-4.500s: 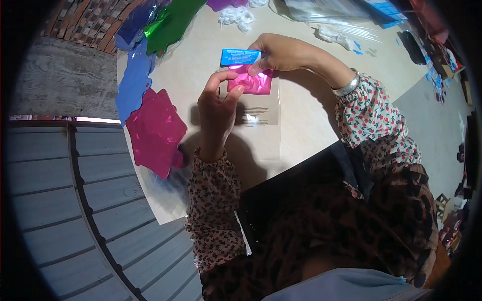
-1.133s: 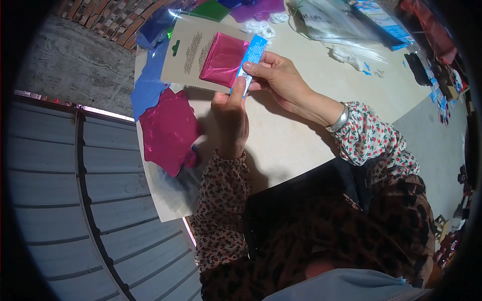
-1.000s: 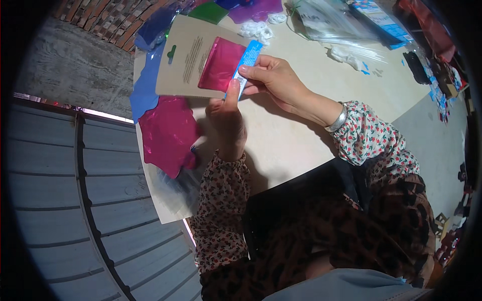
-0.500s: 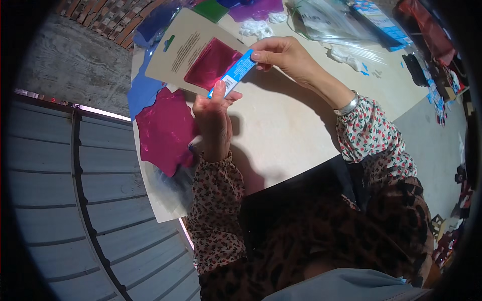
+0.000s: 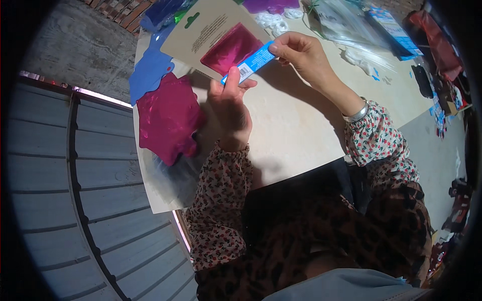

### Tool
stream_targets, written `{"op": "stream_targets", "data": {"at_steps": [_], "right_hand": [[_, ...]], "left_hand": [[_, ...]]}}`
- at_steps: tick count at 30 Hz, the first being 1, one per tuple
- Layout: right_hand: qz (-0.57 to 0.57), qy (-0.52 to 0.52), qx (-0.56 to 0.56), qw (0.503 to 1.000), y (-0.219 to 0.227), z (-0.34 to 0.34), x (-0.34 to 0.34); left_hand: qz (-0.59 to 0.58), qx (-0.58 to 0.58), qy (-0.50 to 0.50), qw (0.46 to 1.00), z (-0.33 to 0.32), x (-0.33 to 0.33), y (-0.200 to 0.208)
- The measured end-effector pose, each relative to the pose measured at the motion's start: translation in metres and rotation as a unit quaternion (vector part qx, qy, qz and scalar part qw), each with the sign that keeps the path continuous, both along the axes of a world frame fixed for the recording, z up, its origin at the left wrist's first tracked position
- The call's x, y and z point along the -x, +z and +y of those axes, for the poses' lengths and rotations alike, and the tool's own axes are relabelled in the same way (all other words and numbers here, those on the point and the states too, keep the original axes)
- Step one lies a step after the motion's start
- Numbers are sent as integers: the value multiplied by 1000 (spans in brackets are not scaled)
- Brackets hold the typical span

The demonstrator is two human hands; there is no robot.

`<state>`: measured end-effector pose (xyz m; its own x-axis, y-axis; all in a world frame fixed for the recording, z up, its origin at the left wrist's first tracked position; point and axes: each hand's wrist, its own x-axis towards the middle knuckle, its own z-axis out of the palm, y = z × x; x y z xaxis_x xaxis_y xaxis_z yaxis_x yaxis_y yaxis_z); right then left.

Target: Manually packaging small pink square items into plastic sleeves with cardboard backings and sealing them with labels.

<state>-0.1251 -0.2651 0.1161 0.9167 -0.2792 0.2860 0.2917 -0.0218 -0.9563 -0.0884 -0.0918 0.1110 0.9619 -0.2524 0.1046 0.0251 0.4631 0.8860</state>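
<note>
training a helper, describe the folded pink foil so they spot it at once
Over the pale table, the left hand and right hand pinch a blue strip edging a beige card. The folded pink foil shows on that card, beside the strip; it's four-sided, unlike the bigger, lobed pink sheet.

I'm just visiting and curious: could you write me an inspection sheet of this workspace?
Surface: pale flat tabletop, partly shadowed.
Job's things: beige rectangular card with hang hole; folded shiny magenta foil packet against it; blue printed strip along its lower-right edge.
Clutter: jagged shiny magenta foil shape, flat light-blue sheet, white string bundles, clear plastic sleeves.
Grip: left hand and right hand pinch opposite ends of the strip.
Cables: nothing seen.
Surroundings: grey ribbed panels left, brickwork upper left, grey floor right.
</note>
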Motion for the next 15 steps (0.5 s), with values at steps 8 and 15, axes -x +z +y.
{"op": "stream_targets", "data": {"at_steps": [8, 15], "right_hand": [[-24, -8, 6, 1000, 5, 2, 1], [-11, -4, 17, 1000, 4, 0, 1]], "left_hand": [[-11, -4, 0, 1000, 0, 3, 4], [-64, -17, 17, 998, 1, 3, 1]]}}
